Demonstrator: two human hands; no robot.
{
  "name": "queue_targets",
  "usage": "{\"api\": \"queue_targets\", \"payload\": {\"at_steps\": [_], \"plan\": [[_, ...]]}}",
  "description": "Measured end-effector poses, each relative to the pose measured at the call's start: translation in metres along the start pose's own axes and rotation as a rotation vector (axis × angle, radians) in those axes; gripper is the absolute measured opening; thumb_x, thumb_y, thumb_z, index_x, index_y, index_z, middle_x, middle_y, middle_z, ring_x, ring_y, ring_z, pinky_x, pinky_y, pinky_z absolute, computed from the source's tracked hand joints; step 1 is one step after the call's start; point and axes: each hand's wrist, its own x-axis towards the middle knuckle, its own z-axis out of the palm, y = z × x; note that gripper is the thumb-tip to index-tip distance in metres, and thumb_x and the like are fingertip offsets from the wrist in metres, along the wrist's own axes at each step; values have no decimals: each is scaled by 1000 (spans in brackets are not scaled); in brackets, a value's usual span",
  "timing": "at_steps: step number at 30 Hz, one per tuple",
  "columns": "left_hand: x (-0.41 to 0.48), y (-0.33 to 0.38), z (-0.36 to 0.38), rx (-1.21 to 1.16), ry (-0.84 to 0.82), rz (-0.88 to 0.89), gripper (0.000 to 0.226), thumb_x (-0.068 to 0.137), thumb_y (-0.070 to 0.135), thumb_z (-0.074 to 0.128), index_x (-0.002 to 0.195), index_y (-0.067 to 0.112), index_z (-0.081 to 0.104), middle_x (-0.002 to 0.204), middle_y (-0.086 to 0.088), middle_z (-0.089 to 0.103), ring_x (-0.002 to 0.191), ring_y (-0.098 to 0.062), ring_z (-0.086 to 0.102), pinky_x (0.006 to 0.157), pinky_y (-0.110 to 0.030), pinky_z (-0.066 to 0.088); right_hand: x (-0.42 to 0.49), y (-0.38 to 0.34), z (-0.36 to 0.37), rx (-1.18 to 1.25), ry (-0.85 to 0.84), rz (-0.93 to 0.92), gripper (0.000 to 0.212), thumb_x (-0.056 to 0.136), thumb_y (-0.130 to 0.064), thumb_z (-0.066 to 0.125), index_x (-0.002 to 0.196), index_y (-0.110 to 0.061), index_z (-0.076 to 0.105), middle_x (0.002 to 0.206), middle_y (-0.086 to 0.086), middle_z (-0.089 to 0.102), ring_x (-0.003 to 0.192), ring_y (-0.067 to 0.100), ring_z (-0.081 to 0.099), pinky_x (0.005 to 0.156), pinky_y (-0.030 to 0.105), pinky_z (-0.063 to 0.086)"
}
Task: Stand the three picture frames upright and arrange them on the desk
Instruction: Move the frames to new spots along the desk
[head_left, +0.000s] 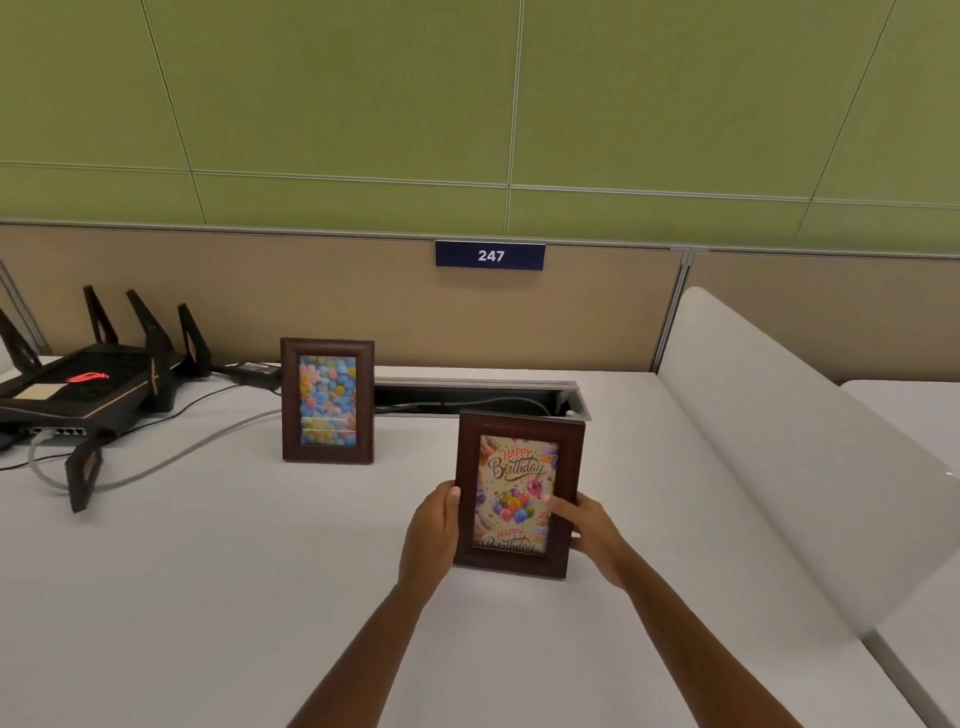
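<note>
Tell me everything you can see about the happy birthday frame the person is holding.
The birthday frame is a dark reddish-brown, wood-looking portrait frame around a card with "Happy Birthday" lettering and colourful balloons. It stands upright, front towards the camera, on the white desk, right of and nearer than the flower frame. The left hand grips its left edge; the right hand grips the right, thumb across the glass.

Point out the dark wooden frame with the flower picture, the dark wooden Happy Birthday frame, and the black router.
dark wooden flower frame (327, 451), head view, bottom rail.
dark wooden Happy Birthday frame (520, 424), head view, top rail.
black router (78, 387), head view, top casing.
</note>
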Motion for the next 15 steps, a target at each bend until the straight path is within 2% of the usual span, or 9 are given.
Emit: {"api": "queue_targets", "payload": {"at_steps": [2, 4, 9, 12, 15], "plan": [[-1, 1, 0, 31, -23, -8, 35, 98, 24, 31, 122, 6, 49, 121, -14, 61, 113, -25, 58, 93, -36, 52, 6, 7, 1, 92, -35, 46, 34, 89, -21, 52, 123, -14, 49, 112, 7, 63, 103, 25, 60, 87, 41, 51], [-2, 0, -1, 64, -42, -20, 35, 98, 23, 32, 123, 5, 48, 122, -14, 61, 113, -25, 58, 92, -35, 52, 10, 11, 1, 158, -61, 67, 33, 89, -19, 52, 121, -14, 51, 116, 10, 63, 109, 30, 59, 92, 45, 49], [-6, -10, -1, 97, -142, -90, 34, 98, 18, 33, 123, -1, 46, 122, -19, 60, 112, -29, 57, 92, -37, 51, 13, 12, -1, 206, -135, 69, 18, 88, -17, 52, 105, -23, 57, 108, 3, 66, 101, 23, 63, 82, 37, 54], [-3, -10, -2, 70, -141, -108, 33, 98, 14, 35, 123, -5, 47, 123, -21, 59, 113, -32, 56, 95, -43, 50, 16, 13, -3, 195, -140, 58, 19, 89, -17, 51, 107, -21, 56, 108, 4, 66, 101, 23, 62, 85, 38, 52], [4, -8, -1, 81, -124, -105, 31, 97, 12, 37, 119, -5, 50, 120, -21, 61, 111, -34, 58, 95, -43, 51, 19, 14, -5, 182, -127, 51, 25, 90, -19, 50, 114, -18, 52, 107, 2, 65, 98, 21, 62, 83, 36, 52]]}}
